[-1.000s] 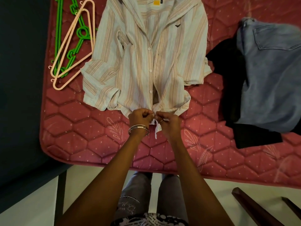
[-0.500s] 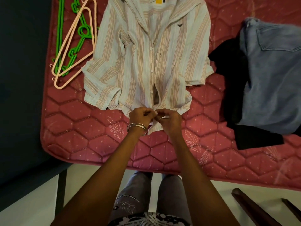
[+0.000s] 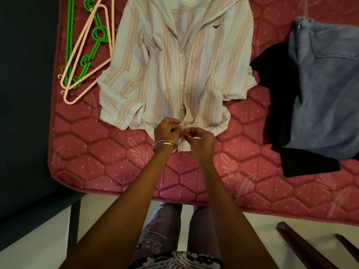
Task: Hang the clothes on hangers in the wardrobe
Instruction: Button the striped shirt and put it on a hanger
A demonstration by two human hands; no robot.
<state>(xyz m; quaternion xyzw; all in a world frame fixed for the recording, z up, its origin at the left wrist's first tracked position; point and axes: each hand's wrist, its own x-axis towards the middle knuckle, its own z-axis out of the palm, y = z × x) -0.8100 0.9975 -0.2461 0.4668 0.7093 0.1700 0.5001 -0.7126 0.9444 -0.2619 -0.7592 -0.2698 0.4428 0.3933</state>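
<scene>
Striped cloth lay flat on the pink quilted mattress (image 3: 108, 152): a shirt (image 3: 174, 74) spread out with its collar far away and its bottom edge near the person. It looked spread that way so the front could be done up before hanging. Both hands were at the bottom of the button line. The left hand (image 3: 167, 131) had its fingers curled and pinched the shirt's lower edge. The right hand (image 3: 200, 138) pinched the same spot from the other side, and the fingertips of the two hands almost touched. I think they were working on the lowest button, but the button itself was hidden by the fingers.

Pink hangers (image 3: 87, 55) and green hangers (image 3: 81, 47) lay in a pile just beside the shirt's sleeve, close to the mattress's left edge. Blue jeans (image 3: 326, 90) lay on top of a black garment (image 3: 275, 78) on the other side, near the shirt's other sleeve. The shirt's bottom edge sat near the front edge of the mattress, with a strip of bare quilt between. That strip gave the hands room to slide the shirt or reach for a hanger.
</scene>
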